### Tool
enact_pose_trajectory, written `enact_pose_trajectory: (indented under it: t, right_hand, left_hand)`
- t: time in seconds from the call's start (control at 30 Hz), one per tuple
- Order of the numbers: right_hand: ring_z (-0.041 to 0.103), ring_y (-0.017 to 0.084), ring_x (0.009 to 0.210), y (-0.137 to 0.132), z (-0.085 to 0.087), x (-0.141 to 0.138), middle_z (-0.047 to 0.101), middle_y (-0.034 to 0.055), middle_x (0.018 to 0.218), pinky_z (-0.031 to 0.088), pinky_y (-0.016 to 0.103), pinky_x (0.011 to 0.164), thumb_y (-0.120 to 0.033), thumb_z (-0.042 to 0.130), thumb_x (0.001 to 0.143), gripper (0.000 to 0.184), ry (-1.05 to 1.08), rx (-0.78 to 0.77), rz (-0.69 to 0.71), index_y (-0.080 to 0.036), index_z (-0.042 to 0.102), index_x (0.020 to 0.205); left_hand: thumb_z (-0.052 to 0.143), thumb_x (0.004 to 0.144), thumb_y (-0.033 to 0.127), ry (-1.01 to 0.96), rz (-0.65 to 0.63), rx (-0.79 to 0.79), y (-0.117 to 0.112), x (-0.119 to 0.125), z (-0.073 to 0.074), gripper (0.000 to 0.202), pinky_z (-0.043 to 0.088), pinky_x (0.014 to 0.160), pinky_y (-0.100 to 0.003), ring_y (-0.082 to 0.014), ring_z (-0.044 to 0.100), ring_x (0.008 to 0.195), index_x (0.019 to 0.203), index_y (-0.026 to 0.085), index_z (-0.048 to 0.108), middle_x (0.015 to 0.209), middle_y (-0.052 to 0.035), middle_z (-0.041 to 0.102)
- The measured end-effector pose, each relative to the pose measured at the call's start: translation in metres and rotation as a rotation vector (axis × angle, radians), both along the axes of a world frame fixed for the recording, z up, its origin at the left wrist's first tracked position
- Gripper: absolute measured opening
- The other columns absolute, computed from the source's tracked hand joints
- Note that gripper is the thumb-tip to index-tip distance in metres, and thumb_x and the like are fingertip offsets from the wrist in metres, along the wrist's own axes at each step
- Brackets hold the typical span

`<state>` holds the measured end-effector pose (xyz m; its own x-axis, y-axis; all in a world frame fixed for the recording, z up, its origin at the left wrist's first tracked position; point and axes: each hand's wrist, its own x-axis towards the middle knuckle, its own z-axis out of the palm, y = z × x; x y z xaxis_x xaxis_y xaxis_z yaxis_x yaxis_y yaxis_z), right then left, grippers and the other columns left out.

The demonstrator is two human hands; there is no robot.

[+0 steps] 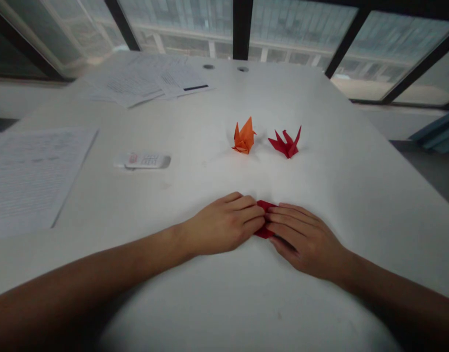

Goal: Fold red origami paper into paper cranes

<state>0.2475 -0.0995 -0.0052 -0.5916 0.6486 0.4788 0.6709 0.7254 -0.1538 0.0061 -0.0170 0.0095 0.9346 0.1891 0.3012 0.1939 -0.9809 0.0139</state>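
Note:
Both hands meet over a folded piece of red origami paper [265, 231] on the table in front of me. My left hand [230, 221] has its fingers bent and closed on the paper's left part. From the other side, my right hand [301, 234] presses its fingers, held together, on the right part, with the thumb at the near edge. Most of the paper is hidden under the fingers, so its full shape cannot be made out. Beyond the hands stand an orange paper crane [244, 138] and, to its right, a red paper crane [287, 144].
A white table [210, 303] spans the view. To the left lie a white packet with print [147, 161] and a printed sheet [33, 171]. More printed papers [136, 80] overlap at the far left. Two cable holes [242, 69] sit near the far edge, before the windows.

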Motion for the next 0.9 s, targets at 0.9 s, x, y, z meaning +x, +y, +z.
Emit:
enact_pose_trajectory:
  t: [0.9]
  right_hand:
    - [0.070, 0.023, 0.111, 0.0069, -0.0067, 0.0053, 0.075, 0.0114, 0.117, 0.051, 0.052, 0.113, -0.001, 0.058, 0.091, 0.024, 0.125, -0.089, 0.018, -0.017, 0.069, 0.104]
  left_hand:
    - [0.048, 0.106, 0.028, -0.042, 0.064, -0.264, 0.0034, 0.0017, -0.0040, 0.023, 0.045, 0.090, -0.038, -0.0226, 0.057, 0.101, 0.113, 0.019, 0.068, 0.110, -0.0057, 0.073]
